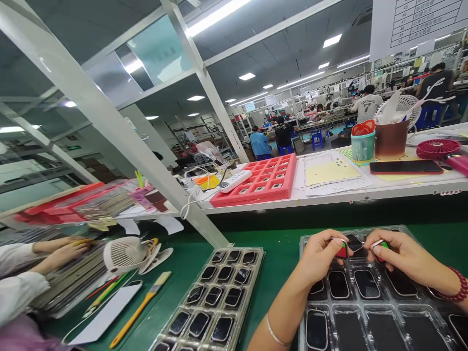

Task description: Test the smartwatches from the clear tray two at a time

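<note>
My left hand (pixel 323 253) pinches a square smartwatch body (pixel 342 250) between thumb and fingers; its lit screen shows red and green. In my right hand (pixel 402 253) is a second smartwatch body (pixel 380 247), also lit green and red and partly covered by the fingers. Both hands are over the far rows of a clear plastic tray (pixel 332 327). Dark-screened watch bodies, such as one watch (pixel 366 283), lie in its pockets, while several nearer pockets show only a black base. Another watch body (pixel 354 242) lies between my hands.
Left of my arms is a second plastic tray (pixel 256 287) full of watch bodies. A yellow-handled brush (pixel 141 309), a white fan (pixel 124 254) and a co-worker's hands (pixel 66 253) are farther left. A shelf (pixel 329 196) above the bench carries a red foam tray (pixel 292 183), papers and a phone.
</note>
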Demonstrator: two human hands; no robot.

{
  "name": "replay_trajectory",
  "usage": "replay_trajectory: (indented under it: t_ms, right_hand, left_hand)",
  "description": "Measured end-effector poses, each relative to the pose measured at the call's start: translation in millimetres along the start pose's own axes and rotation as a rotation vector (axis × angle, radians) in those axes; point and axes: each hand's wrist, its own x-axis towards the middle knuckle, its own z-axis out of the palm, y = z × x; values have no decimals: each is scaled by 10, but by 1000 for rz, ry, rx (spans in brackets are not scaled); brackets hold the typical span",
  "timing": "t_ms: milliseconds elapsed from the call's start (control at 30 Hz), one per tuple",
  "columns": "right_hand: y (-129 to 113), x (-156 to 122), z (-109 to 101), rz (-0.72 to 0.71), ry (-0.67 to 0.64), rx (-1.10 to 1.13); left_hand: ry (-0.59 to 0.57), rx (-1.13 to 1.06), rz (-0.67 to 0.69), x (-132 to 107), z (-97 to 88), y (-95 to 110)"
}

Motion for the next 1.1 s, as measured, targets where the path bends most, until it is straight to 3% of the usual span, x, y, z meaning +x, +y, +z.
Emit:
replay_trajectory:
  t_ms: [333,800,1100]
  right_hand:
    - [-45,-21,23,18,18,-82]
    - [-78,14,35,-102,-35,12]
    - [-80,12,29,-58,-32,-11]
  left_hand:
    - [0,32,-1,-6,-6,-22]
    - [-36,-28,60,-5,15,2]
    - [-31,60,60,3,3,4]
